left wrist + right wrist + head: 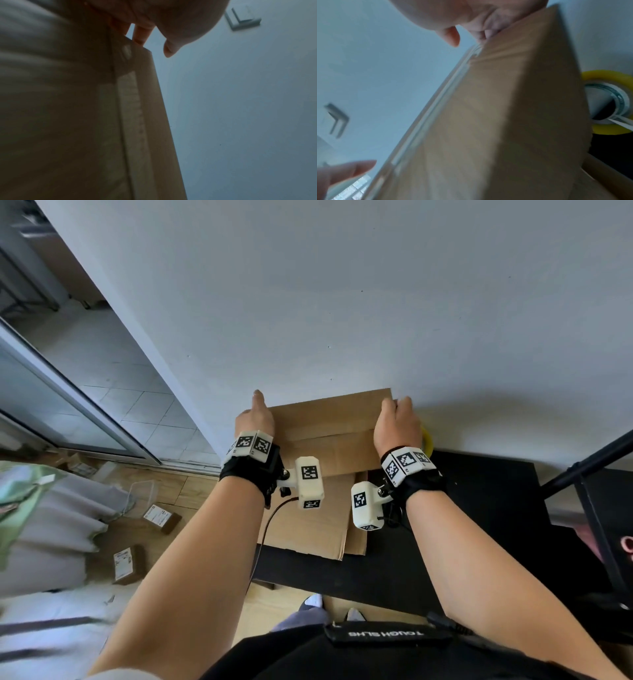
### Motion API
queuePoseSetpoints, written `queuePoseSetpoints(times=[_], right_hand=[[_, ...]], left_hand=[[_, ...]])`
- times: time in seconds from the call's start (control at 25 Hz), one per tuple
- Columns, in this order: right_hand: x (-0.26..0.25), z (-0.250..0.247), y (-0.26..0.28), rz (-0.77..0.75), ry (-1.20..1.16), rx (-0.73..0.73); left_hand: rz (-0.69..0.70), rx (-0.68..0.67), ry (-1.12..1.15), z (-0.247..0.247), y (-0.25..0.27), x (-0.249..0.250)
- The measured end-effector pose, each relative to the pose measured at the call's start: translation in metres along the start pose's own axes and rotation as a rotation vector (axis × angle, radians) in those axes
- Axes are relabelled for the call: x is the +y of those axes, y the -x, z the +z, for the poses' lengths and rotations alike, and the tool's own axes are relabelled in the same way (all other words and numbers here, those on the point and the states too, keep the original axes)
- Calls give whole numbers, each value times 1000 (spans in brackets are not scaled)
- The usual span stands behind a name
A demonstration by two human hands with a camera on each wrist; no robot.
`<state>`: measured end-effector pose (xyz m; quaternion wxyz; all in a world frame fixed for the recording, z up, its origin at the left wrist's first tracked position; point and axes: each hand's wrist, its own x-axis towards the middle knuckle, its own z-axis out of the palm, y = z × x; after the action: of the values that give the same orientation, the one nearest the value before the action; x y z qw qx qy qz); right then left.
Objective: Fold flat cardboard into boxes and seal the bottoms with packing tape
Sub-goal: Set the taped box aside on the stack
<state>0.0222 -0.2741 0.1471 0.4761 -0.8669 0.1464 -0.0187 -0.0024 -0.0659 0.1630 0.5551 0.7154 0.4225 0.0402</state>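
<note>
A brown corrugated cardboard box [329,426], folded up with its flaps closed on top, stands on a black bench [479,508] pushed against a plain white wall [342,285]. The left hand [255,419] holds the box's left end, fingers [142,33] extended down its far edge; the right hand [397,422] grasps the right end with curled fingers [488,32]. A strip of clear tape [447,97] runs along the box's seam. More flat brown cardboard sheets [315,525] lie on the bench nearer the person. A yellow roll of packing tape [607,102] sits just right of the box. On the left, a wooden floor [164,508] carries small labelled parcels [127,565], beside a glass sliding door [51,405].
</note>
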Motion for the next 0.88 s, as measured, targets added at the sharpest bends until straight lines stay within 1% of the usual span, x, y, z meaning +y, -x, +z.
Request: queuePoseSetpoints(times=[0.12,0.2,0.28,0.36,0.52,0.6,0.68,0.76,0.88], right_hand=[[-11,-18,6,28,-51,89],[-14,-22,8,8,-55,129],[-13,-23,15,-11,-45,145],[-10,-22,25,19,-55,159],[2,-10,61,13,51,240],[10,-6,87,62,101,323],[24,-8,110,155,139,393],[40,-15,126,241,39,433],[69,-25,134,355,-171,519]], left_hand=[[-6,-2,45,-9,9,-8],[-26,-13,39,-17,14,-12],[-18,-47,11,-24,20,-16],[-24,-127,-8,-30,19,-25],[78,-281,-68,-38,16,-46],[113,-315,-15,-46,19,-55],[112,-348,42,-45,20,-62],[66,-421,86,-37,26,-63],[-70,-610,188,-12,50,-64]])
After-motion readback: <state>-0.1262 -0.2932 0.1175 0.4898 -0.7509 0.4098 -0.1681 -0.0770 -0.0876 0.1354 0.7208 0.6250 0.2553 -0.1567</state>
